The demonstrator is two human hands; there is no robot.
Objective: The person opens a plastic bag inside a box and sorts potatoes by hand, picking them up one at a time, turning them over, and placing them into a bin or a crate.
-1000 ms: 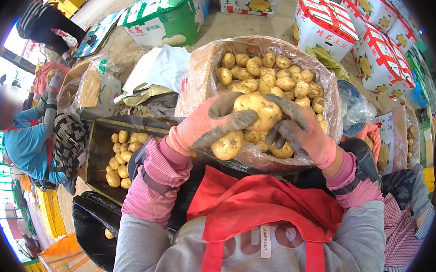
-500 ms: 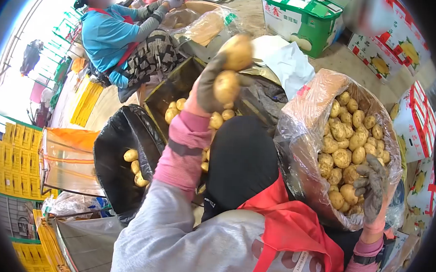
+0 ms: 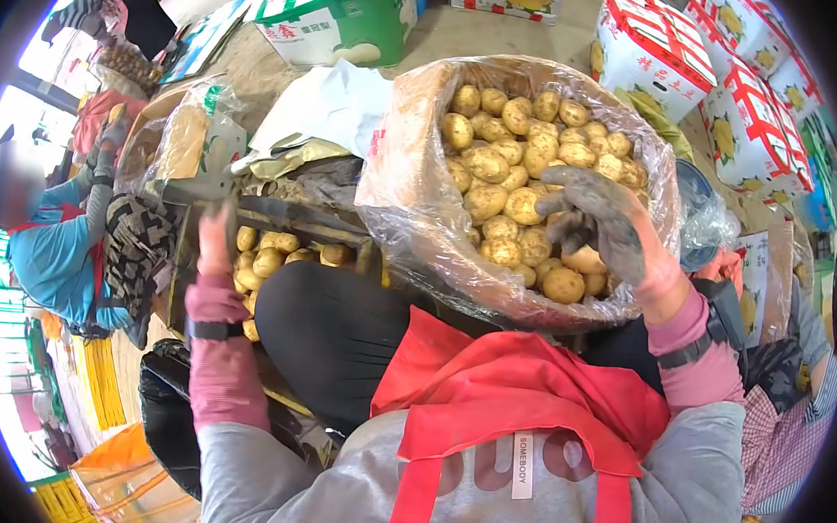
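Observation:
My right hand (image 3: 610, 224), in a dark grey glove, is over a plastic-lined carton (image 3: 411, 138) of potatoes (image 3: 521, 205). Its fingers are apart and bent, close above the potatoes, with no potato visibly gripped. Smeared by motion, my left hand (image 3: 216, 232) is at the left edge of a dark crate (image 3: 288, 219) holding more potatoes (image 3: 269, 261). I cannot make out its fingers or whether anything is in them.
A black-lined container (image 3: 167, 400) stands at lower left. White sheeting (image 3: 322, 114) lies beyond the crate, near a green carton (image 3: 341, 25). Red-and-white cartons (image 3: 651, 61) stand at upper right. A co-worker in blue (image 3: 54, 261) sits at left.
My view has turned right. My left hand, which held two potatoes up, has come down to the crate's side; those potatoes no longer show. My right hand remains over the carton.

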